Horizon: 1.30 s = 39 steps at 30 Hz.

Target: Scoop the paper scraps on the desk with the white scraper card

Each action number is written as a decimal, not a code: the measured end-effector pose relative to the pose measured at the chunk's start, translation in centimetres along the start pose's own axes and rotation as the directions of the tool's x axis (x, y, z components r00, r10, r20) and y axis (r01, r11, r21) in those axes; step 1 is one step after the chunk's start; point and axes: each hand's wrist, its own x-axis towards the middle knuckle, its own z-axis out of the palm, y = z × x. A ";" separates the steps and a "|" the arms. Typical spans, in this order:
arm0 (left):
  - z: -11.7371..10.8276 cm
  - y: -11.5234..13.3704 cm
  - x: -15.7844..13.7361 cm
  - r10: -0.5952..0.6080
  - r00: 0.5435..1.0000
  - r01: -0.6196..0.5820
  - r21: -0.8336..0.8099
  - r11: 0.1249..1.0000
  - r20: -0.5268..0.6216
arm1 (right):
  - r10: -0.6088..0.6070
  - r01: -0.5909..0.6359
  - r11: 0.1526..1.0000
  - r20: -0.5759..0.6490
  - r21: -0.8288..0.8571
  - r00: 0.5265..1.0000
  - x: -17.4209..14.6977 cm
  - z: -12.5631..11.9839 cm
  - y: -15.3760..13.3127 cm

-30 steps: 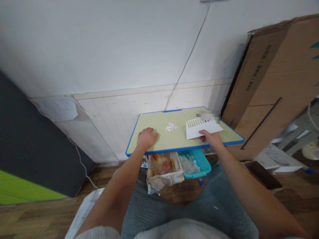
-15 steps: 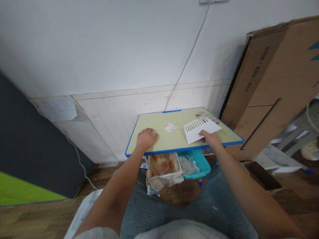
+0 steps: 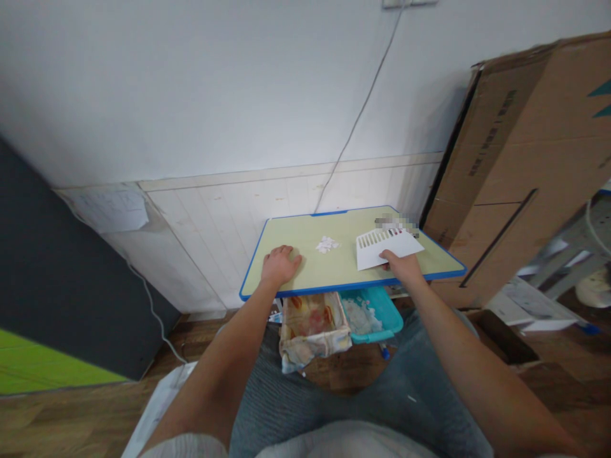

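Both hands are at the table (image 3: 296, 228): the left hand (image 3: 280, 265) lies palm down on it, fingers loosely spread, holding nothing, while the right hand (image 3: 403, 266) pinches a white card (image 3: 370, 257) between thumb and fingers over its right side. Small white pieces (image 3: 327, 244) lie loosely piled between them.

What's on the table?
Middle: white pieces. Left of them, the left hand rests; on the right, the right hand holds a white card. Whatever lies under the card is covered; the patch behind it is pixelated.
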 end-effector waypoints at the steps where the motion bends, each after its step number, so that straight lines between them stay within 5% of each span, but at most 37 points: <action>1: 0.0 0.0 0.0 -0.001 1.000 0.001 0.005 1.000 0.003 | -0.011 0.011 1.000 -0.012 0.023 1.000 -0.1 0.0 -0.1; 39: -0.5 0.3 -0.3 -0.009 1.000 0.009 0.002 1.000 0.005 | -0.002 0.025 0.972 -0.098 0.236 0.995 -0.8 -0.3 -1.0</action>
